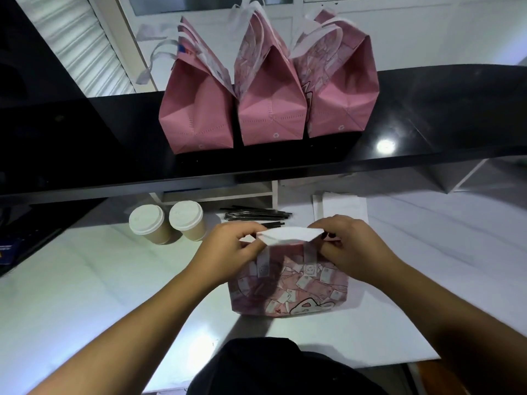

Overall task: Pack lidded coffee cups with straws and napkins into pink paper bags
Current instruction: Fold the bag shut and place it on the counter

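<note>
A pink patterned paper bag [288, 286] stands on the white counter right in front of me. My left hand [228, 246] pinches the left side of its top and my right hand [350, 246] pinches the right side, with the white handles pressed together between them. Two lidded tan coffee cups [166, 225] stand side by side to the left of the bag. Behind my hands lies a bundle of black straws [256, 215]. A stack of white napkins [342, 206] sits behind my right hand.
Three pink paper bags [268, 89] with white handles stand in a row on the raised black shelf [427, 132] at the back. The white counter [85, 280] stretches to both sides. A dark device edge [11, 246] sits at far left.
</note>
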`<state>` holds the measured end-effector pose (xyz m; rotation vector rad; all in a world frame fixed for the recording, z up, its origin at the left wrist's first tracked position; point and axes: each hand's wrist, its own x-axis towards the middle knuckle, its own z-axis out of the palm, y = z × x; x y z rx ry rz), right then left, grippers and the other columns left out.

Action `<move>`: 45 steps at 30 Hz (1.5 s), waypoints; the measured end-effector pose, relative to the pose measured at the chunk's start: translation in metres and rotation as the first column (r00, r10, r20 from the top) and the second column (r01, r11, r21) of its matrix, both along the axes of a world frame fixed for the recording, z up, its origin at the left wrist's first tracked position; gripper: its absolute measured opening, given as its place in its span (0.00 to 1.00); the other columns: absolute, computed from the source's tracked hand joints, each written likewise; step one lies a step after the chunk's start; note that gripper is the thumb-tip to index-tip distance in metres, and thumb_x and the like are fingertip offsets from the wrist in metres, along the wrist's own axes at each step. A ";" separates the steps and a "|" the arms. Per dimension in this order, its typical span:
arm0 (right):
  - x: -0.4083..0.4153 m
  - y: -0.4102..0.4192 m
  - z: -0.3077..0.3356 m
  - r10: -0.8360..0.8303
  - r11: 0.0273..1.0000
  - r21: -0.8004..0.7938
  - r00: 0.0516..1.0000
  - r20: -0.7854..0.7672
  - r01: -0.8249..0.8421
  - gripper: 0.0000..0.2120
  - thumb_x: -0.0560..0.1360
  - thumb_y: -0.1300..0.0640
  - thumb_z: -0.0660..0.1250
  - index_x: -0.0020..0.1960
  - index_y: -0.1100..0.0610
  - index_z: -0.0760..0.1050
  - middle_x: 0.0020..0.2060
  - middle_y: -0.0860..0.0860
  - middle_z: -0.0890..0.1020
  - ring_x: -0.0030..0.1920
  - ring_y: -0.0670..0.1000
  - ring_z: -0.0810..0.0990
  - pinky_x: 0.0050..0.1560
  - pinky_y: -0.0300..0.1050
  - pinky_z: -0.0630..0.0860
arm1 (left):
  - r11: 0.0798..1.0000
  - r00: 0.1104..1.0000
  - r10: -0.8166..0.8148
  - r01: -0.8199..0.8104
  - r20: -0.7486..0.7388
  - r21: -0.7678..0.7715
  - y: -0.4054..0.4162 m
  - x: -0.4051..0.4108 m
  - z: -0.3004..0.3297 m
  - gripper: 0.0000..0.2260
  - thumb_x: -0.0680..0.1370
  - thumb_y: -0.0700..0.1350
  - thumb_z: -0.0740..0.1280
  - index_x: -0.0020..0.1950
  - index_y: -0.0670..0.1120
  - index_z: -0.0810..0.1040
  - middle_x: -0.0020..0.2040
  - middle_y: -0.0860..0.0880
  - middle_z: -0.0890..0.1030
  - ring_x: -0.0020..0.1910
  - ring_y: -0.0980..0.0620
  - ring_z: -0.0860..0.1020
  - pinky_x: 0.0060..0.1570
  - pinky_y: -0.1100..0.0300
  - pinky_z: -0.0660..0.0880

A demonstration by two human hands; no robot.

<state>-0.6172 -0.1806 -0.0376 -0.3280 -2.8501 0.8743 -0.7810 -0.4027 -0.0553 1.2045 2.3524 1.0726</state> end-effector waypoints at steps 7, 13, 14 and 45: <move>-0.007 -0.005 0.026 -0.060 0.998 -0.031 0.998 0.036 0.061 0.11 0.80 0.58 0.65 0.54 0.44 0.82 0.43 0.42 0.85 0.42 0.47 0.82 0.39 0.53 0.83 | 0.994 0.996 0.059 -0.065 0.072 0.086 0.014 -0.004 0.026 0.05 0.80 0.51 0.71 0.48 0.61 0.85 0.43 0.62 0.85 0.44 0.59 0.82 0.41 0.60 0.78; -0.001 0.003 0.076 -0.230 0.973 -0.017 0.968 -0.098 0.230 0.12 0.80 0.57 0.66 0.45 0.41 0.81 0.33 0.40 0.82 0.31 0.47 0.79 0.26 0.39 0.75 | 0.934 0.998 0.032 -0.049 0.053 0.353 0.021 -0.013 0.054 0.09 0.75 0.50 0.75 0.55 0.56 0.83 0.50 0.57 0.84 0.50 0.56 0.83 0.48 0.66 0.78; 0.001 0.005 0.085 -0.261 0.965 -0.013 0.958 -0.120 0.262 0.11 0.80 0.56 0.66 0.46 0.41 0.82 0.34 0.37 0.81 0.31 0.45 0.79 0.25 0.37 0.71 | 0.924 0.999 0.040 -0.046 0.023 0.379 0.022 -0.012 0.057 0.10 0.76 0.52 0.74 0.56 0.57 0.82 0.51 0.57 0.83 0.50 0.55 0.83 0.49 0.65 0.78; -0.045 0.296 0.249 -0.515 0.802 -0.019 0.675 -0.529 0.597 0.12 0.76 0.57 0.62 0.39 0.62 0.78 0.32 0.56 0.81 0.37 0.60 0.80 0.37 0.50 0.75 | 0.951 0.994 -0.106 0.113 -0.040 0.289 0.357 0.054 0.130 0.20 0.84 0.43 0.61 0.72 0.61 0.69 0.62 0.62 0.81 0.59 0.62 0.80 0.61 0.60 0.77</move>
